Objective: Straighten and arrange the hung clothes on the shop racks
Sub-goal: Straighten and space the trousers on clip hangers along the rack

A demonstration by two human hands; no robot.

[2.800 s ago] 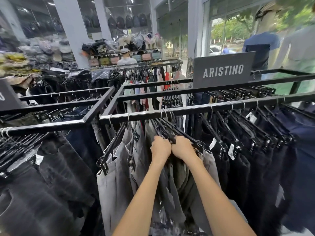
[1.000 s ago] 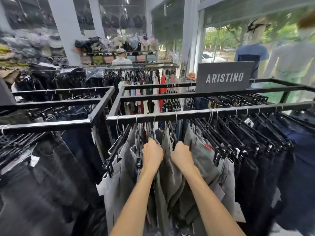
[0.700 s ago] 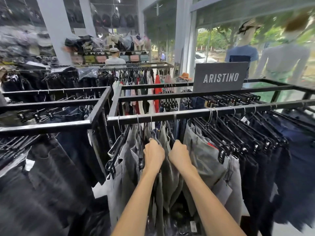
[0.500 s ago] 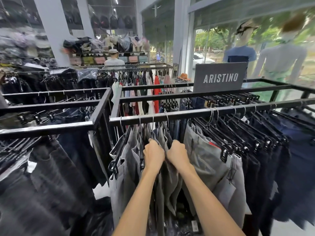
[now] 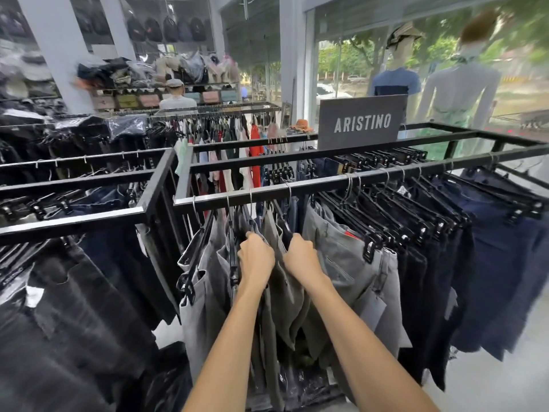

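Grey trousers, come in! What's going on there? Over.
Left hand and right hand both gripping grey trousers under front rail. Dark trousers crowd the right.

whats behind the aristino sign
Behind the ARISTINO sign, through the shop window, stand two mannequins: one in a blue T-shirt, one in a pale top. The sign covers the blue one's lower body. Trees and a street show beyond.

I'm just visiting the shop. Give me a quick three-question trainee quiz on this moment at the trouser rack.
1. True or false: both hands are in the grey trousers.
2. What word is on the sign?
3. The dark navy trousers hang: A) left of the hands, B) right of the hands.

Key: 1 true, left hand and right hand both grip them; 2 ARISTINO; 3 B.
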